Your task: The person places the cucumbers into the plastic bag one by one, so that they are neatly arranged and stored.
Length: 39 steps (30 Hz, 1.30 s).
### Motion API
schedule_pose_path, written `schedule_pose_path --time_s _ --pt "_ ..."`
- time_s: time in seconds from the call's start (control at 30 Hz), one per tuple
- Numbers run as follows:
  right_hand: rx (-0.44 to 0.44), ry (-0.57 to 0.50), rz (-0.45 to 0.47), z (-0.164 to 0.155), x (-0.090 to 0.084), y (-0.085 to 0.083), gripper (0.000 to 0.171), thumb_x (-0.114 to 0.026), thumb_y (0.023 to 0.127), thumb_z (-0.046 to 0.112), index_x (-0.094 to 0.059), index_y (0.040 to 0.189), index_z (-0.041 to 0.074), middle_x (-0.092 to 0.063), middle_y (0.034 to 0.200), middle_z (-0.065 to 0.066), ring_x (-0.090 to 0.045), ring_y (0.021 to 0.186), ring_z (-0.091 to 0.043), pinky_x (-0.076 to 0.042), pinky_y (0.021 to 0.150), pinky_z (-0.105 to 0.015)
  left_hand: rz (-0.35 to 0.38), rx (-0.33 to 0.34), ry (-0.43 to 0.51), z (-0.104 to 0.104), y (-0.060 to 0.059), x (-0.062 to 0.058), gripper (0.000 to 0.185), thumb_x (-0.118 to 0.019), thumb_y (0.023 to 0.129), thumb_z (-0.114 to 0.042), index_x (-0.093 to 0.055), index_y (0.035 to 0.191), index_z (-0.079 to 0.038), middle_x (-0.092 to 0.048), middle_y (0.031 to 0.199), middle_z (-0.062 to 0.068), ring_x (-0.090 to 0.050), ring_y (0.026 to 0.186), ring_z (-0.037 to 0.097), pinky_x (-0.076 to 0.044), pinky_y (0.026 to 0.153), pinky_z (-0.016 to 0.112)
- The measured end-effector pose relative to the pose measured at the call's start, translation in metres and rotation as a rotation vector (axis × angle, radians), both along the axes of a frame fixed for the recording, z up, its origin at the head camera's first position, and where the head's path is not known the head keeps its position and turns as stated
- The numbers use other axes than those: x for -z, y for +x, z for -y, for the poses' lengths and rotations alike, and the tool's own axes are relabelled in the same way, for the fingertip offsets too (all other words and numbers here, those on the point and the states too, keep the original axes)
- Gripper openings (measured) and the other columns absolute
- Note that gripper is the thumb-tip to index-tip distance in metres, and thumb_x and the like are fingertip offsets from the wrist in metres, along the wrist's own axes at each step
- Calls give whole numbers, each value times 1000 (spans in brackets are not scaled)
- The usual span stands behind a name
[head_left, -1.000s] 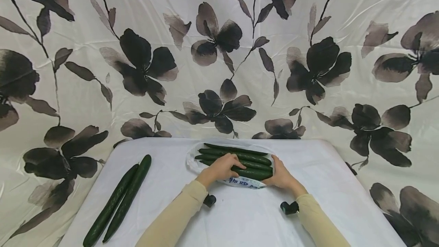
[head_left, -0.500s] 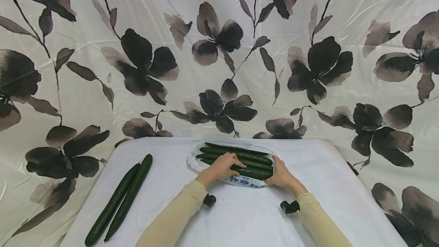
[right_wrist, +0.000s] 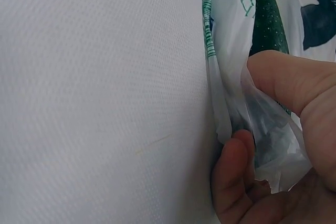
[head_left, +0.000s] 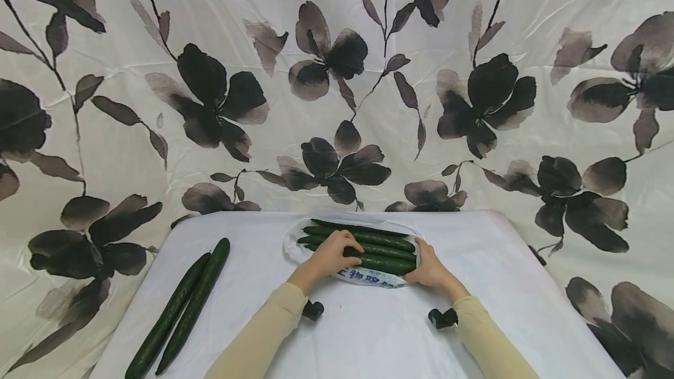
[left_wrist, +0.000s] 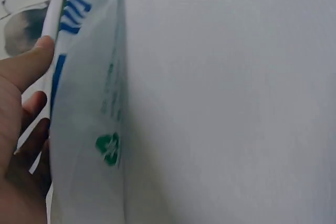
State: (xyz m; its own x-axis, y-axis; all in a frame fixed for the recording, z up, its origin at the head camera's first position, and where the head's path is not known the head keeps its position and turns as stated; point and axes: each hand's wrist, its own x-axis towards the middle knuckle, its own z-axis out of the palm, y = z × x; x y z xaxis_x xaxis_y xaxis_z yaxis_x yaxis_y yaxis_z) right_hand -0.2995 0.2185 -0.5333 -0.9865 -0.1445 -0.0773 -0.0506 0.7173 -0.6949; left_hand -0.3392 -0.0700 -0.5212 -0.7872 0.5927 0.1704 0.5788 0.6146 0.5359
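Note:
Several dark green cucumbers (head_left: 379, 248) lie side by side in a white plastic bag (head_left: 368, 278) with blue lettering, near the table's far edge. My left hand (head_left: 329, 255) reaches over their left part, its fingers loosely bent and its thumb at the front cucumber. In the left wrist view, that thumb and fingers are right beside the upper edge of the printed bag (left_wrist: 86, 129). My right hand (head_left: 430, 268) holds the bag's right end. The right wrist view shows its thumb inside the bag's mouth (right_wrist: 273, 145) and its curled fingers under the plastic.
Two more cucumbers (head_left: 181, 312) lie slanted together on the left side of the white-covered table (head_left: 379, 338). A flower-patterned cloth (head_left: 337, 86) hangs behind the table. Small dark devices (head_left: 443, 318) sit at both wrists.
My left hand has shifted slightly left along the cucumbers. More of the blue lettering shows on the bag's front. My right hand stays at the bag's right end.

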Motion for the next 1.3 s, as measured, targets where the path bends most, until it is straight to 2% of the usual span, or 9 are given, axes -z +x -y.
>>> schedule_pose_path --time_s 0.17,0.3,0.57,0.8,1.13,1.3 --pt "5 7 3 1 -2 1 109 -85 67 13 -15 149 -7 -28 140 -35 -36 127 -46 -31 103 -60 19 -70 109 26 1 -4 18 -70 91 -31 -73 106 -23 -54 110 -7 -50 106 16 -46 88 39" --pt "-3 4 8 2 -4 2 109 -85 68 15 -15 149 -8 -27 140 -36 -35 128 -49 -30 103 -61 42 -85 181 50 4 -9 18 -70 92 -24 -73 107 -17 -55 107 -6 -52 103 16 -47 88 38" --pt "-11 5 17 1 -2 2 112 -86 68 16 -14 149 -7 -26 141 -35 -34 128 -48 -30 103 -62 63 -129 233 97 17 -27 20 -70 92 -16 -72 111 -9 -58 112 0 -55 108 26 -48 87 50" --pt "-14 12 17 1 -1 2 112 -86 68 16 -13 149 -7 -25 142 -36 -32 130 -49 -29 104 -62 10 -179 220 138 33 -37 20 -71 91 -15 -72 111 -12 -58 110 -1 -56 110 30 -47 87 52" --pt "-15 20 14 0 0 1 111 -86 68 17 -14 149 -7 -26 142 -36 -32 130 -49 -29 105 -61 -77 -274 141 190 51 -39 20 -72 89 -11 -72 108 -15 -60 108 3 -58 105 34 -48 82 50" --pt "-21 12 15 0 0 1 111 -87 68 18 -15 149 -7 -27 142 -36 -33 130 -49 -29 105 -61 -68 -333 128 211 64 -43 20 -72 88 -10 -72 108 -14 -61 110 4 -58 104 32 -48 82 50"
